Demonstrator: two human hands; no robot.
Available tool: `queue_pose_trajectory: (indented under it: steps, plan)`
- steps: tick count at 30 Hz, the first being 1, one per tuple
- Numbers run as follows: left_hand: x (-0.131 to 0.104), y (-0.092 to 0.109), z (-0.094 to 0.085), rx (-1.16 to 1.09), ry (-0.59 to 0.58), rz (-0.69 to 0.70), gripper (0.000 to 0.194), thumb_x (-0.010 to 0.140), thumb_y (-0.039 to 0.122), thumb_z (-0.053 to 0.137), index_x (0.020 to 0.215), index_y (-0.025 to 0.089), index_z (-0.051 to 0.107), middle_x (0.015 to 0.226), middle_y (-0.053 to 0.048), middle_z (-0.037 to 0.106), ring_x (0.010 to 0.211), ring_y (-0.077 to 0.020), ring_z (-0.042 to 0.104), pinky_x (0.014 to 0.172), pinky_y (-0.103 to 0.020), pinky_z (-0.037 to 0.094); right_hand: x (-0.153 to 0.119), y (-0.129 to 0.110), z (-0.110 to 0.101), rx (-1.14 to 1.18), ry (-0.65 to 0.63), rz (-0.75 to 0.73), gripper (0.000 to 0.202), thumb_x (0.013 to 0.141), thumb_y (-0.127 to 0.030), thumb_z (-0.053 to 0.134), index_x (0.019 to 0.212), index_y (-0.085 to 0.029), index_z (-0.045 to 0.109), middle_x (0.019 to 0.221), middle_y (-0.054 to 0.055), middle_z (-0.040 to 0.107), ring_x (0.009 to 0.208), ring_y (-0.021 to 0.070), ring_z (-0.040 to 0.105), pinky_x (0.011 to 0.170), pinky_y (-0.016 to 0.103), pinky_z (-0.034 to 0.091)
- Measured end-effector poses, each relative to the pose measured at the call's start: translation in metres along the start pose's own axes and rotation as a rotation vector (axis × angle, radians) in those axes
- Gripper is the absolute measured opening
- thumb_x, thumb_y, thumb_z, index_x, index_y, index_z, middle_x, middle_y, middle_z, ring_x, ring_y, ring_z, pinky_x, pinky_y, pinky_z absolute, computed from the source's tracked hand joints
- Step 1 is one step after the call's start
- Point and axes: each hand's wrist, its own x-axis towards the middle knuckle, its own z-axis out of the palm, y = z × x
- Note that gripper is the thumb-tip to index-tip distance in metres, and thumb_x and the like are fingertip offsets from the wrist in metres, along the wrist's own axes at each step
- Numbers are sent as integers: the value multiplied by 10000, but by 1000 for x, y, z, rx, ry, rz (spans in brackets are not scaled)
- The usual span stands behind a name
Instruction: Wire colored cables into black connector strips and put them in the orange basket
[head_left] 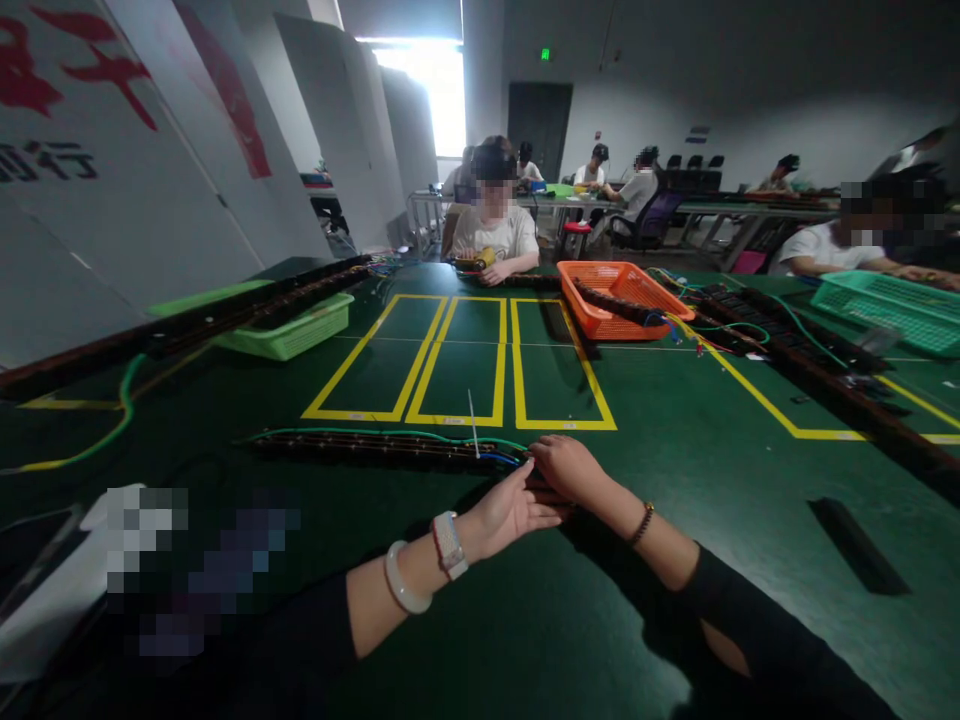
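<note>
A long dark strip (360,447) lies crosswise on the green table, a green wire along its top edge. Blue wires (499,458) leave its right end, and a thin white cable tie (473,420) stands up near them. My right hand (568,466) is closed at the wire ends, its fingertips bent down over them. Just below, my left hand (517,512) has its palm turned up and fingers stretched out toward the right. Its thumb reaches up beside the wires. The exact contact between fingers and wires is hidden.
Yellow-taped rectangles (457,420) mark the table ahead. An orange basket (611,320), a light green basket (300,335) and a teal basket (892,310) stand around. More dark strips (832,385) lie at both sides. A flat black piece (859,545) lies at right. A person (495,235) sits opposite.
</note>
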Motion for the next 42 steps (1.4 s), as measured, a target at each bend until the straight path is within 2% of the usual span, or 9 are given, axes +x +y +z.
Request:
queue_pose_trajectory:
  steps: [3,6,12,18,23,30,34,38,42]
  plan:
    - [-2,3,-1,35,-16,-14,621,920,576,327,1137,33,536,1236,-276,537,1013,-267,624,1019,-398,395,3,2,-6,196,-51,26,253,950,-208,397,1020,-136,629,881,82,646,745,148,578,652,245,381]
    - [-3,3,-5,73,-61,-15,650,920,591,297,1156,38,543,1244,-275,537,1029,-279,621,1011,-405,405,12,7,-13,384,-124,27,241,952,-256,420,914,-125,620,820,59,631,691,121,538,611,225,359]
    - [-2,-1,-10,49,-121,48,785,874,640,376,1372,36,308,1275,-338,474,1125,-328,574,1009,-461,386,34,13,-12,502,-322,-61,209,854,-301,563,760,-115,564,669,-7,546,586,79,398,529,209,281]
    - [3,-4,-13,16,-115,59,754,866,694,288,1178,59,550,1292,-294,488,1128,-296,570,1003,-402,397,34,10,-3,490,-243,-47,222,816,-248,569,644,-110,549,581,-14,491,547,75,378,506,214,252]
    - [8,-10,-13,-84,-43,177,524,911,591,345,1149,166,539,1174,-208,594,1002,-224,629,964,-383,425,28,2,-3,426,-145,-41,133,804,-165,534,720,-126,630,676,23,589,592,100,484,557,225,322]
    - [15,-12,-20,-114,-53,196,530,934,532,362,1204,98,501,1127,-192,611,979,-215,633,1008,-462,371,28,8,-2,492,-218,-43,155,804,-191,553,692,-122,636,683,37,578,581,99,487,534,221,337]
    - [14,-13,-18,-153,-57,209,455,959,481,335,1106,104,542,1005,-140,639,925,-194,632,988,-447,380,23,1,-6,285,-156,-90,191,840,-153,509,710,-133,647,716,48,589,610,108,507,564,233,355]
    - [13,-10,-14,-284,5,289,271,981,303,357,985,122,559,925,-84,639,877,-148,613,913,-357,423,13,-6,-3,-141,-1,-179,246,862,-142,488,1010,-130,685,757,82,610,656,164,549,571,273,374]
    - [12,-2,-13,-405,94,310,239,970,273,388,870,131,551,835,-40,618,780,-113,592,804,-270,437,1,-12,10,-325,118,-308,368,825,-43,448,1144,-49,631,794,118,620,680,196,562,613,320,437]
